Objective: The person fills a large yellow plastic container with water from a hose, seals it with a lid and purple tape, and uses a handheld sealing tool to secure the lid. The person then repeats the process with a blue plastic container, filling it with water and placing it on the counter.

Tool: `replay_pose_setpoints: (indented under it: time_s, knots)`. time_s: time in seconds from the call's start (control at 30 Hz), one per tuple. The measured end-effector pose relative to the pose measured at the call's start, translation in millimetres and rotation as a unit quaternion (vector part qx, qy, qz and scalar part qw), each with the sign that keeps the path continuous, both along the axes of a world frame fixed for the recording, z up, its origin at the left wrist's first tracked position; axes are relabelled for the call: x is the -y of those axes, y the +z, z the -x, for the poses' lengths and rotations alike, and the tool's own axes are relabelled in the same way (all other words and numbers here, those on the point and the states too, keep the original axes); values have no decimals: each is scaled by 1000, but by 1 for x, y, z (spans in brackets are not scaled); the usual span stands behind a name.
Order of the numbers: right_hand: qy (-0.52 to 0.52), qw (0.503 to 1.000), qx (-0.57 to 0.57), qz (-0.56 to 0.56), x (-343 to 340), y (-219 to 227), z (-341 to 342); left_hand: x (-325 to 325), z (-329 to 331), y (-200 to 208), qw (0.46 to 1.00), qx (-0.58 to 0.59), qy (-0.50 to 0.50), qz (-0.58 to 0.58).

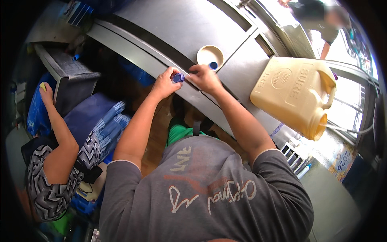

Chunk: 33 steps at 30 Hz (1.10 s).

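Note:
My left hand (164,84) is closed round a small blue-purple ridged piece (178,77) that looks like a bottle cap. Whether it sits on a bottle or is a loose cap, I cannot make out. Just to its right, my right hand (206,79) has its thumb and fingers curled together over the edge of the metal counter (161,30); anything between them is hidden. Beyond the right hand stands a round cream bowl (210,51) with a blue cap (213,65) in it, near the rim closest to me.
A large yellow jerrycan (292,90) leans at the right, its mouth towards me, a pale hose beside it. At the left, a co-worker's hand (46,94) holds something yellow near a dark table (76,66). Another person (318,18) is at the far right, beyond the counter.

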State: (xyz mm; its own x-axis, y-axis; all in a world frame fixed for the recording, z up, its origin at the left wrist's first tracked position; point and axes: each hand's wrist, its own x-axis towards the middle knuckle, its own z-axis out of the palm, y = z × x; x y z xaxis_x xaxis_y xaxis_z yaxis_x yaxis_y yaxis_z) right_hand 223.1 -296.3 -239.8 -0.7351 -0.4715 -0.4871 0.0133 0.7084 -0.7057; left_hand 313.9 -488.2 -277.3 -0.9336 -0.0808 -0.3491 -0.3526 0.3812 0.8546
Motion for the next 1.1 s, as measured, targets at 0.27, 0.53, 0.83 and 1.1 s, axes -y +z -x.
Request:
replay_pose_setpoints:
  time_s: [0.27,0.53,0.83,1.1]
  knots:
    - [140,888,-262,-352,-40,-55,59,20,0,-29,989,-32,68,124]
    - [-223,806,450,312,6,-60,9,9,8,-20,994,-32,79,67]
    - [-320,808,399,293,4,-62,5,26,5,-30,976,-126,84,156]
    - [28,929,-265,-257,-52,-71,55,123,16,-76,919,51,167,354]
